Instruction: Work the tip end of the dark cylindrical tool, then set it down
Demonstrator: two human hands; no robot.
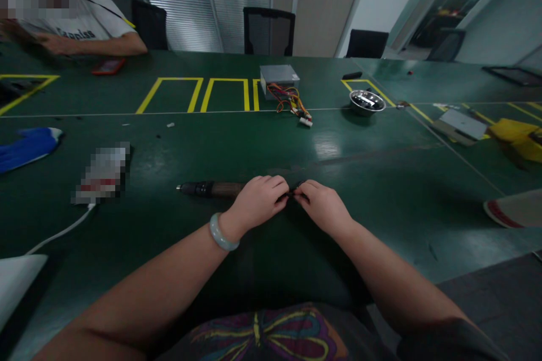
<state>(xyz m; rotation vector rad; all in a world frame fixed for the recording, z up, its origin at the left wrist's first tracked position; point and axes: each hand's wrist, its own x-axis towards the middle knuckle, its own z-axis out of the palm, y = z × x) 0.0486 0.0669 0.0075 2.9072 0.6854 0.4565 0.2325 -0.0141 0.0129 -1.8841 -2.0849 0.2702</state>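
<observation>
Jutting from beneath the left hand (pixel 260 201) is a slim brown cylinder (pixel 214 189)

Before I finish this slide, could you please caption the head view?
Left hand over a dark rod-shaped tool, right hand close by, at a green table.

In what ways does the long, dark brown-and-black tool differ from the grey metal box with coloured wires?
The long brown-and-black tool is slender; the grey metal box is blocky. The tool is partly covered by the left hand, while no hand touches the box. The tool is nearer the front; the box stands farther back on the green tabletop.
</observation>
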